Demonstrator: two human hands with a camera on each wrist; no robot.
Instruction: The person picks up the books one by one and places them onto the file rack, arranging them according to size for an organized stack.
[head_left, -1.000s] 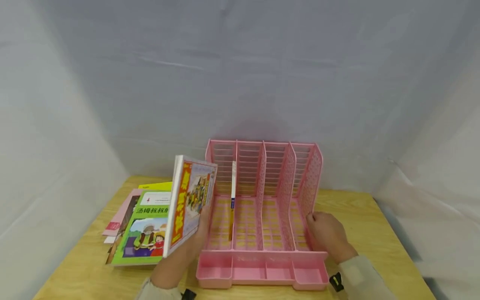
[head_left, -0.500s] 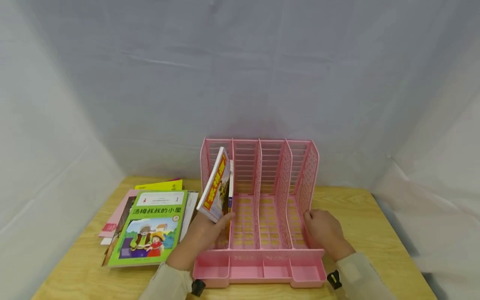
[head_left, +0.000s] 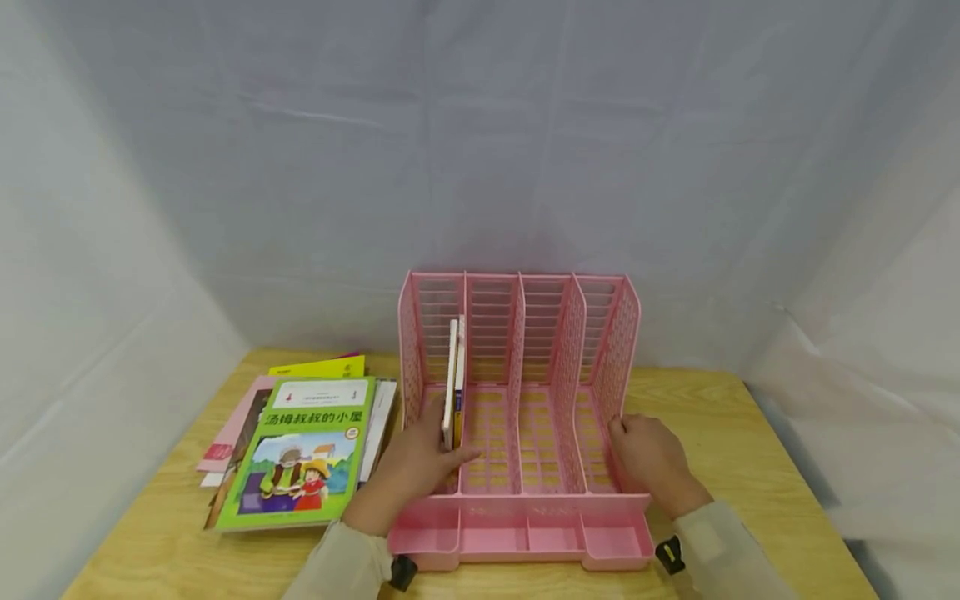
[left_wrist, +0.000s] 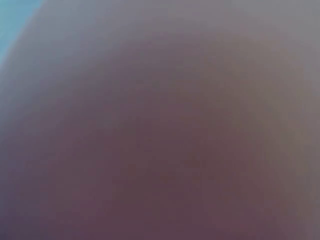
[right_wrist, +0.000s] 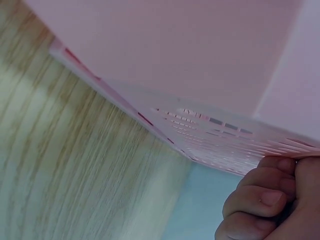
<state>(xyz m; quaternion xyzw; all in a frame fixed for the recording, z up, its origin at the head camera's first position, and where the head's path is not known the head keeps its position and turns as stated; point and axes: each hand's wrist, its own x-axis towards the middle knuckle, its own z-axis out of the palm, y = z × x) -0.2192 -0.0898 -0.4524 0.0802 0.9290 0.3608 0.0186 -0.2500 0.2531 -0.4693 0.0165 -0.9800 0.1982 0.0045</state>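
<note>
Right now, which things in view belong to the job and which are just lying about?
In the job:
left hand, holding left book
right book beside it
rack
right hand, gripping rack's side

Lying about, perhaps waiting their turn:
green book
yellow cover
pink cover

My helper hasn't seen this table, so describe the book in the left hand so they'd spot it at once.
On the wooden table stands a pink rack with four upright slots. In the leftmost slot is a slim book held in the left hand, with another book to its right. The held one shows a mostly white edge; its neighbour's turns blue and yellow lower down.
</note>
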